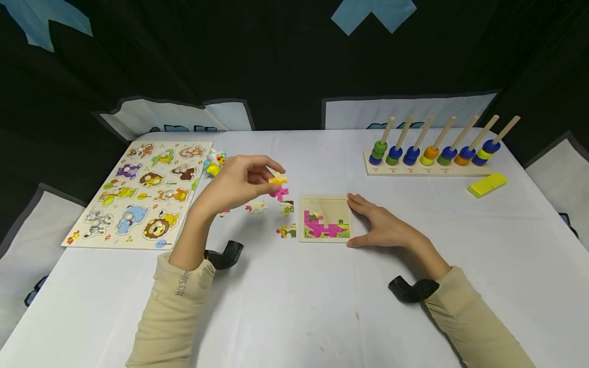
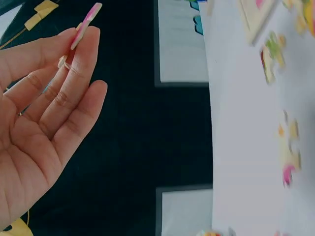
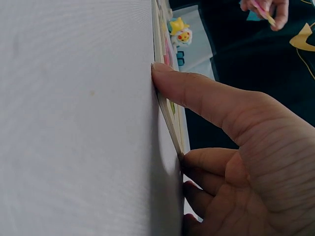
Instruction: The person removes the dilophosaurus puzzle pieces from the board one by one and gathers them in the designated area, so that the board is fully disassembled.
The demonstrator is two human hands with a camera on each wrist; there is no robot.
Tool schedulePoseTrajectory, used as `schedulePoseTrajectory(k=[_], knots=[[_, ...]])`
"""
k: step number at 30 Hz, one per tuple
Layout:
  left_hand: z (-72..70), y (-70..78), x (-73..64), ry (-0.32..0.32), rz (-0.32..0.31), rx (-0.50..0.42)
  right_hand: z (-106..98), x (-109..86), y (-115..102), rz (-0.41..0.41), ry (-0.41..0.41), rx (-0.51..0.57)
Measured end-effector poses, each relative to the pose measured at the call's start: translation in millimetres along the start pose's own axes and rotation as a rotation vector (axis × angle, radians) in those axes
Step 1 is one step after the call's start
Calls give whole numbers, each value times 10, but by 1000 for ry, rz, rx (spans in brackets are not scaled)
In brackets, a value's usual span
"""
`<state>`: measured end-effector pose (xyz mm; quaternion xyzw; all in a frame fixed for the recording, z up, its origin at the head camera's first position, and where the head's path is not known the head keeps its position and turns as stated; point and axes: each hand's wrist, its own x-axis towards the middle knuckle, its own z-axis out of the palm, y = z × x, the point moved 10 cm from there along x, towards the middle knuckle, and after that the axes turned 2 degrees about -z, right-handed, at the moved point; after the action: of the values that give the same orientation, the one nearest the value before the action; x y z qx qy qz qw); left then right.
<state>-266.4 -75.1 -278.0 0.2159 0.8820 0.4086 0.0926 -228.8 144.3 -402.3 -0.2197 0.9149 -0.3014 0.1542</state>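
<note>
Beige cloth sleeves [image 1: 158, 317] are nearest; beyond, the left hand [image 1: 236, 180] pinches a thin pink-and-yellow jigsaw piece [image 1: 281, 192] — apparently by one edge, so a loosened fingertip could drop it. It juts right from the grip — midair, left of the square pale-wood puzzle tray [image 1: 301, 220], whose right edge the widely spread right hand [image 1: 384, 225] touches.

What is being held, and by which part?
The left hand pinches a pink-and-yellow puzzle piece by one edge; the right hand touches the puzzle tray at its right edge.
</note>
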Motion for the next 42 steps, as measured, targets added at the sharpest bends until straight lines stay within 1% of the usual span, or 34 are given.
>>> schedulePoseTrajectory(k=[5,9,12,17,18,23,27,31,34,42], knots=[[-56,-188,-91,-11,-51,9,-3,0,-8,-2,0,-3],[-29,-362,-144,-51,-100,32,-1,1,-10,0,-3,0],[18,-498,-168,-95,-124,64,1,0,-8,5,-4,2],[110,-659,-172,-165,-124,130,3,-1,-1,9,-2,7],[133,-679,-172,-181,-125,137,3,-2,1,10,-1,8],[287,-807,-184,-291,-173,138,7,1,5,13,0,10],[418,-857,-186,-359,-184,139,9,1,8,19,-2,13],[496,-878,-184,-387,-179,143,16,7,-3,19,-6,12],[523,-879,-179,-389,-166,169,19,11,-13,16,-8,11],[545,-847,-161,-362,-141,248,6,3,-10,18,-9,6]])
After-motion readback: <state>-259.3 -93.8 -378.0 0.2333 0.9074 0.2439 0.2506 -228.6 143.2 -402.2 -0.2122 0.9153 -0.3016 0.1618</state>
